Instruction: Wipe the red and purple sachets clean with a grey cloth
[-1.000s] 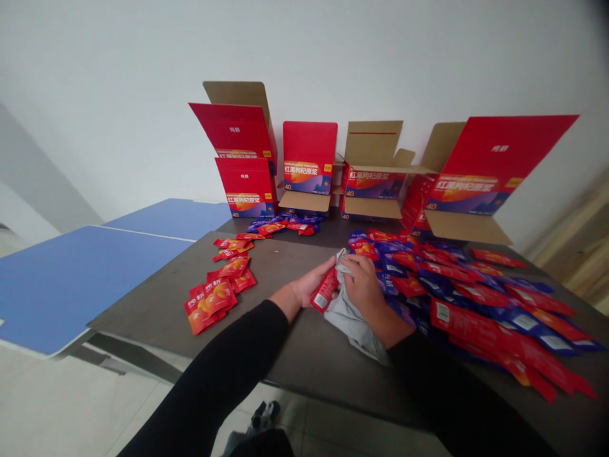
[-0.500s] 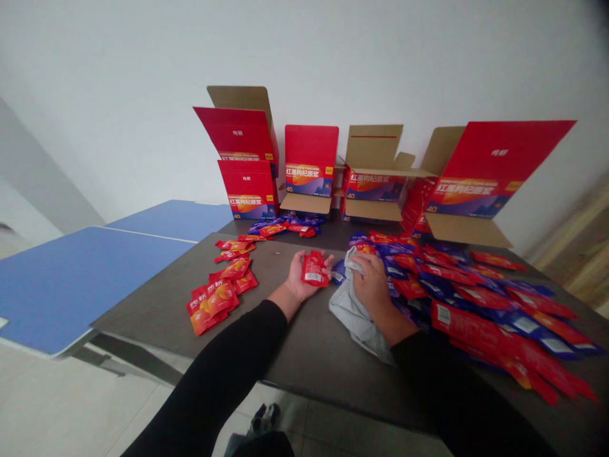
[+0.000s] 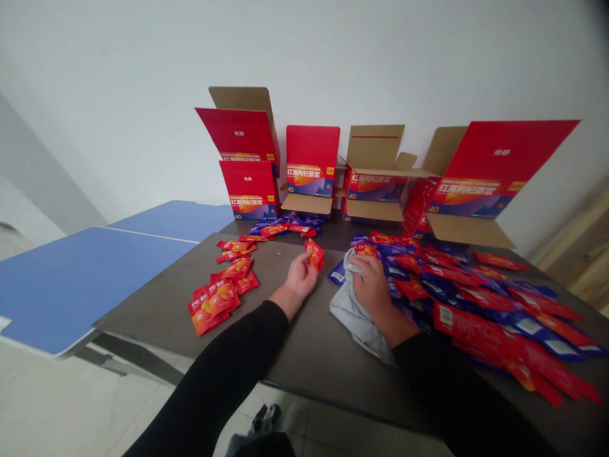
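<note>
While the left hand (image 3: 301, 277) clamps a red sachet (image 3: 315, 254) above the surface (image 3: 309, 355), the right hand (image 3: 373, 287) clutches a grey cloth (image 3: 353, 314); the step appears to be wiping, and setting down would require a looser left grip.

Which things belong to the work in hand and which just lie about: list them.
In the work: red sachet in the left hand; grey cloth in the right hand; loose sachets; probably the boxes.
Seemingly just about: blue table at left.
</note>
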### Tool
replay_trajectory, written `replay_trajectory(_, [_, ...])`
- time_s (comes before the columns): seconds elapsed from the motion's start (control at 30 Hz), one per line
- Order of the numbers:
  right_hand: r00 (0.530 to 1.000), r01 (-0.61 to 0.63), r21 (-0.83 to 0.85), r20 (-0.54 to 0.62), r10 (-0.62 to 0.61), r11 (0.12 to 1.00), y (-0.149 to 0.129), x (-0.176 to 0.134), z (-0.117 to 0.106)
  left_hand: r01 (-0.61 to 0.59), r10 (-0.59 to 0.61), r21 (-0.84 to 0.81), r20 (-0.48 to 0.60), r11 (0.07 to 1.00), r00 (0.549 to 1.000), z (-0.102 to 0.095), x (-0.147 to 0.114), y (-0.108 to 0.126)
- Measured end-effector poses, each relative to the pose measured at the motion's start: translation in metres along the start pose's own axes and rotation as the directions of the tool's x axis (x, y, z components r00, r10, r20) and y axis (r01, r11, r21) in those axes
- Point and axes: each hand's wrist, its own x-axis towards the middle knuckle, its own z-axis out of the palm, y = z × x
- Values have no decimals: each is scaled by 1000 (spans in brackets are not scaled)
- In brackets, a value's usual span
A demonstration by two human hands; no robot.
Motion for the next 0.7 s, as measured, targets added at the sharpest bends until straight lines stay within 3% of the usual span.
replay_trajectory(0.23, [999,-32,52,-11,33,998,-3,3,-2,94,-97,88,36,992,995,-5,4,1])
replay_trajectory(0.4, [993,88,115,73,-97,989,-9,1,-5,235,-250,125,127,964,960,-7,3,3])
replay_trajectory(0.5, [945,232,215,181,-272,949,-17,-2,-6,330,-360,187,166,925,918,-8,1,3])
replay_trajectory(0.6, [861,354,315,259,-438,881,-26,-4,-6,419,-469,254,185,872,864,-8,-3,2])
replay_trajectory(0.7, [790,428,346,306,-532,835,-32,-4,-5,444,-504,265,236,856,831,-8,-7,-1])
